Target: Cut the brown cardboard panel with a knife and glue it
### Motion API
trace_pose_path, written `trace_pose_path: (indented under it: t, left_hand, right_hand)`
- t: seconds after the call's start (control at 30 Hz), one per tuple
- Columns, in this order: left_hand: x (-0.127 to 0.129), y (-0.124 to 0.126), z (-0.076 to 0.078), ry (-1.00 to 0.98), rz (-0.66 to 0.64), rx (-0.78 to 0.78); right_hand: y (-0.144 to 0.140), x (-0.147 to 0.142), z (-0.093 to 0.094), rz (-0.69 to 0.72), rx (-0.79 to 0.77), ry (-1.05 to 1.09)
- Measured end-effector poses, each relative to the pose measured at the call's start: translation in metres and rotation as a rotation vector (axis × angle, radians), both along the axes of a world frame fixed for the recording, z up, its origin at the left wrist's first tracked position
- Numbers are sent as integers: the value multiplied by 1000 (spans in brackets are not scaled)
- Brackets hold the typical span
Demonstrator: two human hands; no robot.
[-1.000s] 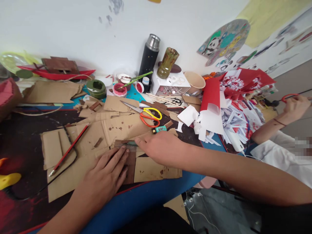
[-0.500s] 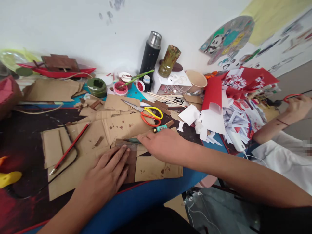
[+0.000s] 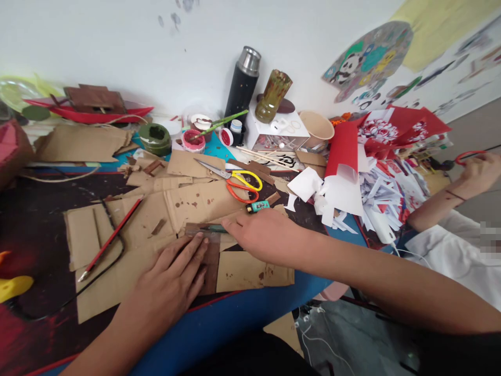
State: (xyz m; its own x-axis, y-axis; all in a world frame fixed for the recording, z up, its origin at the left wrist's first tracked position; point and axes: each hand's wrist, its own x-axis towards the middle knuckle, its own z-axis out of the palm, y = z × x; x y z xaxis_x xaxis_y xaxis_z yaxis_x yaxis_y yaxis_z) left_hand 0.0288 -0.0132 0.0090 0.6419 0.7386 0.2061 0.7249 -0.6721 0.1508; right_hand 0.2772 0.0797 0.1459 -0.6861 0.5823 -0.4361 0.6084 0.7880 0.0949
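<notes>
Both hands barely shift | my left hand (image 3: 172, 282) stays flat on brown strip (image 3: 209, 261) | right hand (image 3: 262, 235) keeps gripping green-handled tool (image 3: 213, 228), edging along cardboard (image 3: 250, 271).

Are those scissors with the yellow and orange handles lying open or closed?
Closed. The scissors lie flat on the cardboard with both blades together in one silver point toward the left; the yellow and orange handle loops sit side by side.

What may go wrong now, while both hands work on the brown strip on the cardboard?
The left hand presses flat on the brown strip right beside the thin tool at the right hand; a slip might hurt those fingers. The open scissors lie close behind the right hand and might get knocked.
</notes>
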Motion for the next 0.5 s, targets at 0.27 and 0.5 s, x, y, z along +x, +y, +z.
trace_pose_path:
  t: [0.27, 0.5]
  left_hand:
    - [-2, -2, -4, -7, 28, -26]
    - [-1, 2, 5, -4, 18, 22]
  right_hand:
    - [1, 0, 5, -4, -49, -32]
    - [4, 2, -5, 27, -65, 12]
